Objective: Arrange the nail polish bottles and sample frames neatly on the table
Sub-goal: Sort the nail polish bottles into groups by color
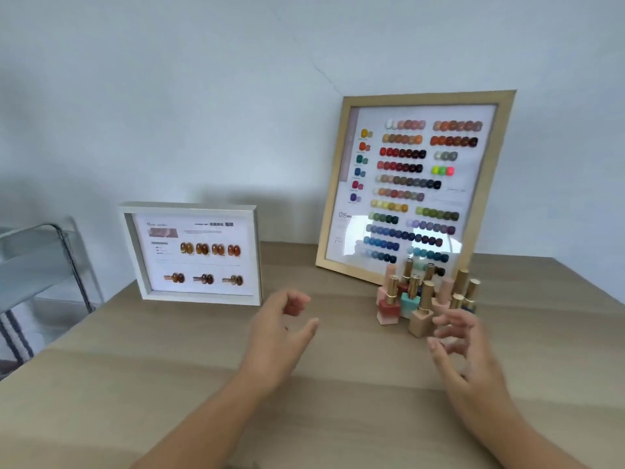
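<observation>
Bare forearms cut off by the lower edge, both raised above the pale wooden table [169, 384]. Left hand [282, 328] loosely curled, fingers apart, holding nothing; right hand [463, 346] blurred, fingers spread and empty, just in front of the cluster of gold-capped nail polish bottles [422, 299]. Bottles upright, caps pointing up — rear ones half hidden behind front ones, count hard to make out. Behind them, large light-wood sample frame [414, 186] on its short edge, tilted back against the wall. Further left, small white sample frame [196, 253] — long axis level, print too blurred to read.
</observation>
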A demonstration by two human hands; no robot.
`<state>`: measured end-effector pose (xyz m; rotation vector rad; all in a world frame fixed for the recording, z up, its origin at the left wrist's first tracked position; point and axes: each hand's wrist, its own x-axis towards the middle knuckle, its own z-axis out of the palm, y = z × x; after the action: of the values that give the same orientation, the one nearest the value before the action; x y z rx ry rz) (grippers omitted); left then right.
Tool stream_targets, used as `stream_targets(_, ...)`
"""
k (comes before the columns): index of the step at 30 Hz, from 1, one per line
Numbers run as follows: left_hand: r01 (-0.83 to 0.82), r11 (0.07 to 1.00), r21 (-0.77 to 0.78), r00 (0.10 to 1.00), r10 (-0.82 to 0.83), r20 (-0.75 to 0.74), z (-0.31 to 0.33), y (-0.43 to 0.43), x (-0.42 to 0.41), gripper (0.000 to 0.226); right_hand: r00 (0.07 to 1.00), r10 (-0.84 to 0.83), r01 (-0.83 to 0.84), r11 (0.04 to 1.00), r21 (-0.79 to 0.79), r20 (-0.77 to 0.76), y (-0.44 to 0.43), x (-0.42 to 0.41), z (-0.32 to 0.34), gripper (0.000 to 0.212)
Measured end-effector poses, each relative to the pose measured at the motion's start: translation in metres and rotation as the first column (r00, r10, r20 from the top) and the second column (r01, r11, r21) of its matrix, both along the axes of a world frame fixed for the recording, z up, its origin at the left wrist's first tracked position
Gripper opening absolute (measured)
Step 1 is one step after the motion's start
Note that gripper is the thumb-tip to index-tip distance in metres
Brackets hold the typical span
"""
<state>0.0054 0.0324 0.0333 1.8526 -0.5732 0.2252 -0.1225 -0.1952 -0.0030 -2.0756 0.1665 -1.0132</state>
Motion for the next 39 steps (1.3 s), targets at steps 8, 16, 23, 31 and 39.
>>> stream_targets(8, 0.242, 0.957, 0.157, 0.970, -0.240, -0.036, -0.021, -0.118, -0.023, 0.042, 0.951, -0.202, 0.232, 0.967, 0.105, -0.236, -0.063, -0.004, -0.002, 0.038)
stream_targets(16, 0.142, 0.956, 0.258, 0.990, -0.141, -0.022, -0.038, -0.166, -0.022, 0.041, 0.921, -0.220, 0.241, 0.970, 0.027, -0.322, -0.064, 0.017, -0.004, 0.049)
stream_targets(23, 0.093, 0.934, 0.344, 0.991, -0.120, 0.057, -0.032, -0.177, -0.025, 0.011, 0.897, -0.248, 0.262, 0.965, -0.013, -0.366, -0.064, 0.019, -0.005, 0.023)
stream_targets(31, 0.257, 0.932, 0.254, 0.955, -0.286, 0.083, -0.029, -0.178, -0.050, 0.025, 0.920, -0.275, 0.310, 0.946, 0.091, -0.279, -0.093, -0.027, -0.002, 0.024)
stream_targets(39, 0.491, 0.832, 0.257, 0.855, -0.518, 0.041, -0.030, -0.278, -0.092, 0.027, 0.791, -0.528, 0.588, 0.796, 0.145, -0.311, -0.196, -0.108, -0.002, 0.023)
